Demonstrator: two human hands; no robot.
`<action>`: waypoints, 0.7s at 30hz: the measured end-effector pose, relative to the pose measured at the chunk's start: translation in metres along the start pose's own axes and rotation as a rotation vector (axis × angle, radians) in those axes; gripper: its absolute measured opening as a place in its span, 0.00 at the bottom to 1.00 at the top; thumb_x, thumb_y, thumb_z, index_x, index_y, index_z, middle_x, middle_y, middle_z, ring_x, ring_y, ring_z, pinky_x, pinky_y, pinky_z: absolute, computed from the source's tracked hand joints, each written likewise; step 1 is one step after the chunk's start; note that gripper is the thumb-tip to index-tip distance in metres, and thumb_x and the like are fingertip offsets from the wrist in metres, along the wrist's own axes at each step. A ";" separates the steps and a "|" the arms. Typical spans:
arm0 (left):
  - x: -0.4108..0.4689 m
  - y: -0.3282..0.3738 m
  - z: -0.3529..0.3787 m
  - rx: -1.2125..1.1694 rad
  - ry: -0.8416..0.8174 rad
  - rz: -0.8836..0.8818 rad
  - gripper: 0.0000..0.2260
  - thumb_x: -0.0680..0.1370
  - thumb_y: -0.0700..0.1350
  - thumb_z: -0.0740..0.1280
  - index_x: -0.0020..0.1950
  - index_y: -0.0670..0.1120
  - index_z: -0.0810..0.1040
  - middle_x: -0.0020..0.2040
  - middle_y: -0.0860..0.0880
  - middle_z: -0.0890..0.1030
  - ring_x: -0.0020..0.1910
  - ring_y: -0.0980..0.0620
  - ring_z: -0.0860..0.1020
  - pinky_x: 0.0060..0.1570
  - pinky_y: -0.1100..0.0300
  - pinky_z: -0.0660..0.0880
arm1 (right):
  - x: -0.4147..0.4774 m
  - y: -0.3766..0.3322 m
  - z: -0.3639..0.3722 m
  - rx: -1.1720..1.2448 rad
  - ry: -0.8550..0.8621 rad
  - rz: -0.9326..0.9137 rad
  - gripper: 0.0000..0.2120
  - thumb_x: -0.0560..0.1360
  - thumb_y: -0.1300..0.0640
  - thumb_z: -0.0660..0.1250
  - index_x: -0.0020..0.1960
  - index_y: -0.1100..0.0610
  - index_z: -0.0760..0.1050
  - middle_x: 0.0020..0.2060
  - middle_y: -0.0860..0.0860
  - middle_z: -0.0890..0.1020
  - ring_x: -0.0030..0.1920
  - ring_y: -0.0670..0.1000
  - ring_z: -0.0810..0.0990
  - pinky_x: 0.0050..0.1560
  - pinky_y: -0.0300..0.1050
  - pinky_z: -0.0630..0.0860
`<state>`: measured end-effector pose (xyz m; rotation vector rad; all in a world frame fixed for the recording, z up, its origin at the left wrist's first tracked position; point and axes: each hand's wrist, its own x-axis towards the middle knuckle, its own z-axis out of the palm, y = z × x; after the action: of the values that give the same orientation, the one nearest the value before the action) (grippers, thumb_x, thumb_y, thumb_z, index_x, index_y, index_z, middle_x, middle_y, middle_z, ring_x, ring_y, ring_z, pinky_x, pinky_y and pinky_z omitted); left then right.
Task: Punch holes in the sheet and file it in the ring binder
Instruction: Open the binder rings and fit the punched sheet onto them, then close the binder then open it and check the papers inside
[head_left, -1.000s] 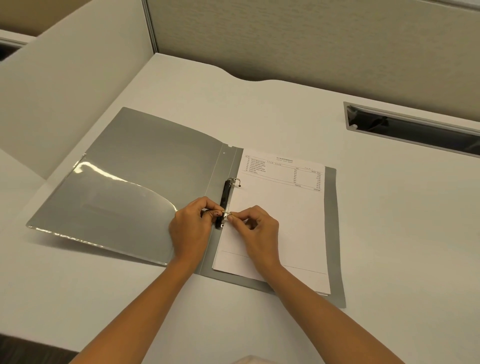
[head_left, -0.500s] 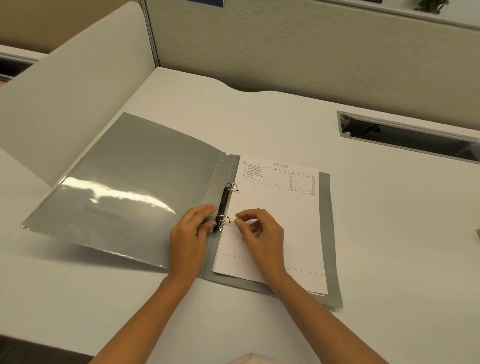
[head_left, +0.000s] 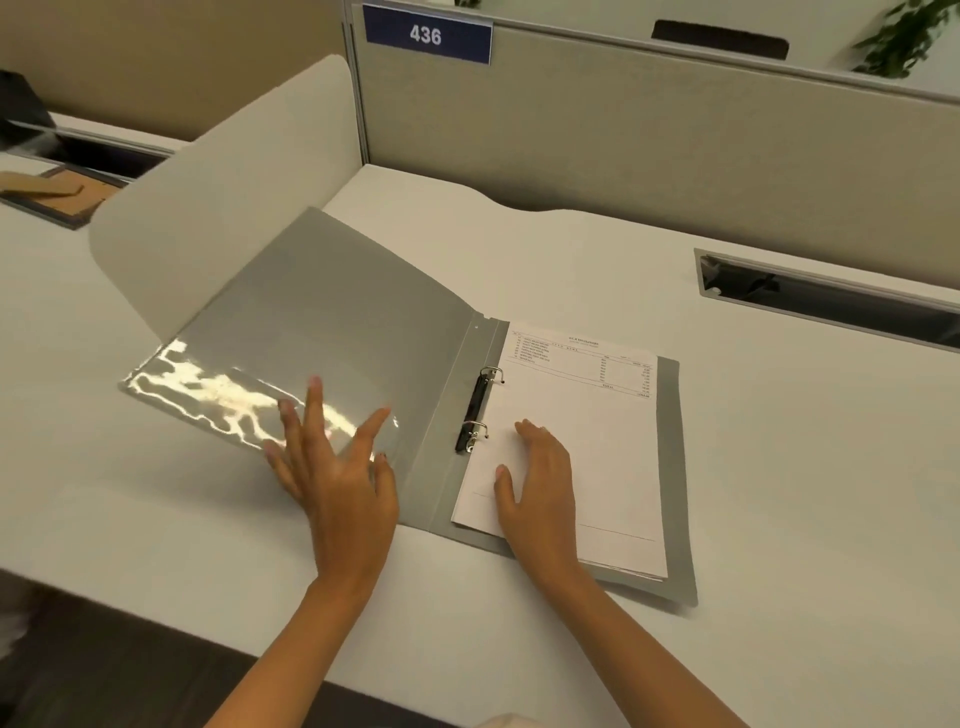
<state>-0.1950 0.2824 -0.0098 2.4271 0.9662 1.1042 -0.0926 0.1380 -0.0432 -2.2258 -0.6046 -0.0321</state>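
The left hand (head_left: 337, 483) has slid off the two silver metal rings (head_left: 491, 373) and the right hand (head_left: 540, 478) has flattened. On the white desk (head_left: 779, 467) the grey plastic ring binder (head_left: 337, 322) lies open, the white printed sheet (head_left: 597, 441) threaded on its right half. The left spreads over the front cover, the right rests on the sheet, neither grasping. Rings look closed, so filing seems done; next, fold the cover shut

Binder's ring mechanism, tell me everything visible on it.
The black ring mechanism with two silver metal rings lies along the spine of the open grey binder. Both rings look closed, arching through the white printed sheet's left edge. Neither hand touches it; the right hand rests flat on the sheet nearby.
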 end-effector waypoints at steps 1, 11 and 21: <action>-0.002 0.000 -0.003 -0.014 0.041 -0.061 0.28 0.72 0.40 0.73 0.71 0.48 0.70 0.78 0.39 0.51 0.77 0.40 0.43 0.74 0.43 0.40 | 0.000 0.001 0.001 -0.016 -0.001 -0.009 0.24 0.76 0.54 0.59 0.72 0.57 0.66 0.70 0.50 0.71 0.71 0.50 0.65 0.72 0.45 0.62; -0.007 0.016 -0.018 -0.856 0.305 -0.582 0.35 0.79 0.42 0.65 0.76 0.49 0.45 0.78 0.46 0.45 0.77 0.50 0.53 0.72 0.53 0.62 | 0.000 0.005 0.005 -0.031 0.013 -0.049 0.20 0.77 0.61 0.62 0.68 0.58 0.70 0.69 0.50 0.71 0.71 0.50 0.65 0.72 0.44 0.62; 0.007 0.020 -0.067 -1.257 0.187 -0.950 0.18 0.83 0.55 0.48 0.60 0.53 0.76 0.59 0.52 0.80 0.60 0.48 0.77 0.63 0.50 0.72 | 0.000 -0.002 -0.005 0.144 0.059 0.048 0.15 0.79 0.63 0.60 0.65 0.57 0.74 0.68 0.48 0.73 0.70 0.48 0.67 0.70 0.35 0.59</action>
<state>-0.2331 0.2727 0.0492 0.7320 0.8681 1.0306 -0.0925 0.1353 -0.0385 -2.0915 -0.5050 -0.0289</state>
